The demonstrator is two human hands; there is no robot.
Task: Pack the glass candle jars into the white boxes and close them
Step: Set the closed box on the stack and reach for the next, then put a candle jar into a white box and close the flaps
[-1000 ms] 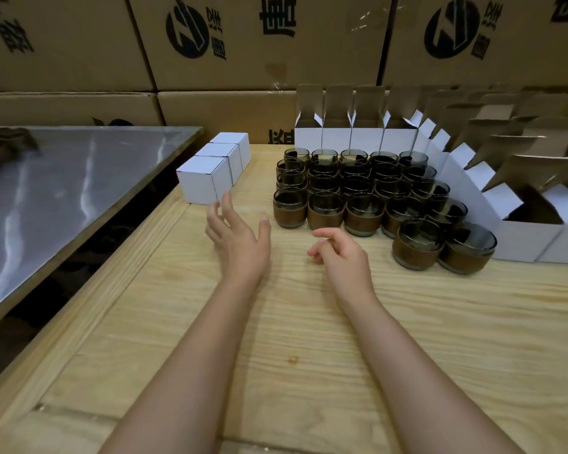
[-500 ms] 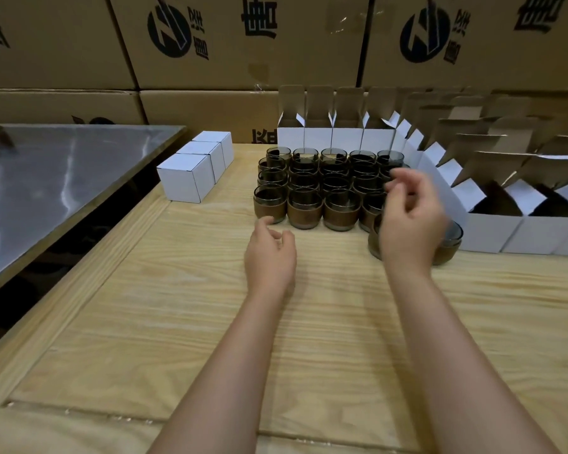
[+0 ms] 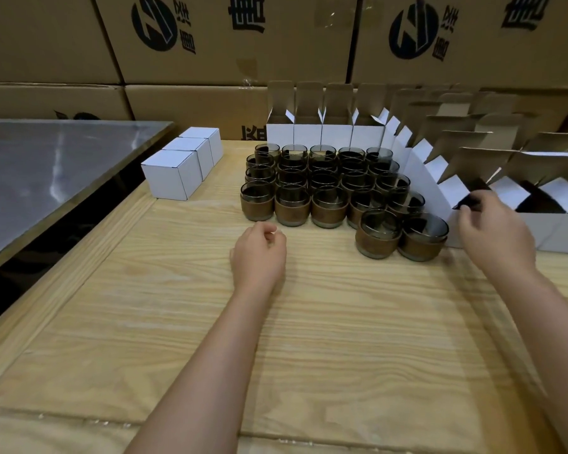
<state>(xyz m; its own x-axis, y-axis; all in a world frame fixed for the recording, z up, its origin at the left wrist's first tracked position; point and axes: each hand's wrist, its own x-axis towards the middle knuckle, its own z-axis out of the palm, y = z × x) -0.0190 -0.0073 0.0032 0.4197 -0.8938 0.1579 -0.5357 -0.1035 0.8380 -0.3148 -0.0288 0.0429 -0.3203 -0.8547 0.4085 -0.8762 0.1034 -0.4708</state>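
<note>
Several glass candle jars with brown bands stand packed together mid-table; the two nearest ones sit a little forward. A row of open white boxes with raised flaps runs behind and to the right of them. My right hand reaches to the nearest open white box, its thumb and fingertips pinching the rim. On the wood in front of the jars rests my left hand, curled into a fist and holding nothing. Three closed white boxes line up at the left.
The wooden table has bare board between me and the jars. A shiny metal table adjoins on the left across a dark gap. Big printed cardboard cartons form a wall behind everything.
My right hand moved from the table's middle, up over the jars, then right to the open box's rim. My left hand curled its fingers and settled on the wood.
</note>
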